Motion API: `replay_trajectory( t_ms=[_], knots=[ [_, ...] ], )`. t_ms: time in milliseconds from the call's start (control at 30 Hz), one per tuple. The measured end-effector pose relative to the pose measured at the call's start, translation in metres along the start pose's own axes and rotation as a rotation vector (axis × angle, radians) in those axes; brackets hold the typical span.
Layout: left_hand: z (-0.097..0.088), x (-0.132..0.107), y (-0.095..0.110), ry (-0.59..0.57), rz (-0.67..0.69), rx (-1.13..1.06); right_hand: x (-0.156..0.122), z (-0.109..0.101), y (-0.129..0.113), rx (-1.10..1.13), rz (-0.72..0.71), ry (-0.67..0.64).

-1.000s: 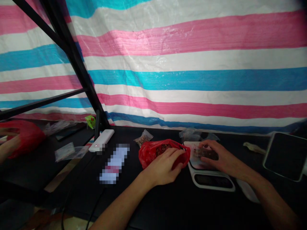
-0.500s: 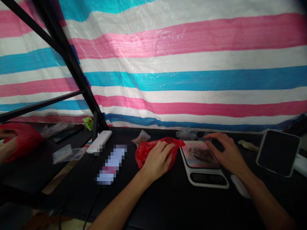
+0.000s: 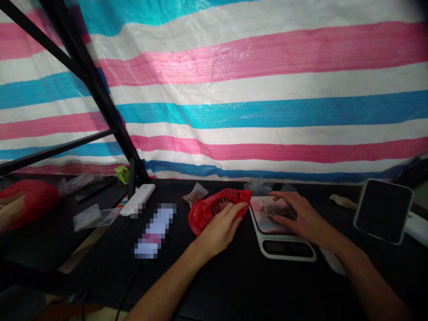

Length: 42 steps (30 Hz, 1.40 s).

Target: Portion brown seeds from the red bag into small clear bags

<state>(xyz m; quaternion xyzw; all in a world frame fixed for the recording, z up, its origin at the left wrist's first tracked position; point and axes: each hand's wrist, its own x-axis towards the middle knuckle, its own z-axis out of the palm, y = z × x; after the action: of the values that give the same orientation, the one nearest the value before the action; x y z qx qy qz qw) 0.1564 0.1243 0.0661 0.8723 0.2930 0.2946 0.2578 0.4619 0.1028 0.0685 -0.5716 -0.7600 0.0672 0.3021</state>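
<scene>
My left hand (image 3: 219, 227) is closed on the near edge of a red plastic bag (image 3: 203, 211), whose mouth gapes and shows small brown pieces inside. To its right stands a white kitchen scale (image 3: 259, 252) with a dark display. A small clear bag of brown pieces (image 3: 272, 208) lies on the scale's plate. Over that bag reaches my right hand (image 3: 297, 216), thumb and fingers apart on either side of it; whether they touch it I cannot tell. Another small clear bag of brown pieces (image 3: 195, 194) lies behind the red bag.
Left of the red bag are a pixelated phone-like shape (image 3: 155, 232) and a white power strip (image 3: 142, 198). Clear plastic bags (image 3: 259, 185) lie behind the scale. A dark-faced tablet-like device (image 3: 383, 211) stands at right. Another person's hand (image 3: 13, 211) is at a red bag far left.
My right hand has moved left over the small bag on the scale. My left hand has shifted down along the red bag, whose mouth now shows its contents.
</scene>
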Motion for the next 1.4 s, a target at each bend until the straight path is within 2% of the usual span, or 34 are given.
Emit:
replay_trajectory(
  t_ms=[133, 267, 400, 500, 600, 667, 833, 1000, 1067, 1167, 1300, 1400],
  knots=[
    [0.007, 0.0, 0.002, 0.081, -0.041, -0.062, -0.002, 0.005, 0.003, -0.045, -0.01, -0.018],
    [0.002, 0.0, 0.006, 0.186, -0.066, -0.001, -0.002, 0.008, 0.003, -0.058, -0.003, -0.022],
    [-0.011, 0.002, 0.005, 0.398, -0.086, 0.136, -0.002, 0.011, 0.001, -0.036, 0.067, -0.025],
    [-0.024, 0.003, -0.003, 0.582, -0.103, 0.214, 0.0, 0.008, -0.005, 0.09, 0.088, -0.032],
    [-0.033, 0.003, -0.017, 0.734, -0.147, 0.221, 0.003, 0.003, -0.021, 0.219, 0.078, 0.015],
    [-0.037, 0.002, -0.026, 0.786, -0.192, 0.211, 0.005, 0.003, -0.038, 0.26, 0.067, 0.047],
    [-0.041, 0.001, -0.042, 0.8, -0.259, 0.212, 0.019, 0.014, -0.084, 0.292, -0.001, -0.037],
    [-0.042, 0.0, -0.046, 0.774, -0.284, 0.227, 0.04, 0.024, -0.109, 0.049, -0.181, -0.108],
    [-0.043, -0.001, -0.046, 0.772, -0.298, 0.231, 0.046, 0.029, -0.112, -0.039, -0.232, -0.153],
    [-0.042, -0.001, -0.045, 0.758, -0.314, 0.238, 0.049, 0.036, -0.111, -0.059, -0.241, -0.165],
    [-0.041, 0.0, -0.044, 0.739, -0.311, 0.247, 0.046, 0.042, -0.102, 0.046, -0.194, -0.114],
    [-0.04, 0.0, -0.044, 0.727, -0.316, 0.246, 0.04, 0.035, -0.089, 0.214, -0.079, -0.074]
  ],
)
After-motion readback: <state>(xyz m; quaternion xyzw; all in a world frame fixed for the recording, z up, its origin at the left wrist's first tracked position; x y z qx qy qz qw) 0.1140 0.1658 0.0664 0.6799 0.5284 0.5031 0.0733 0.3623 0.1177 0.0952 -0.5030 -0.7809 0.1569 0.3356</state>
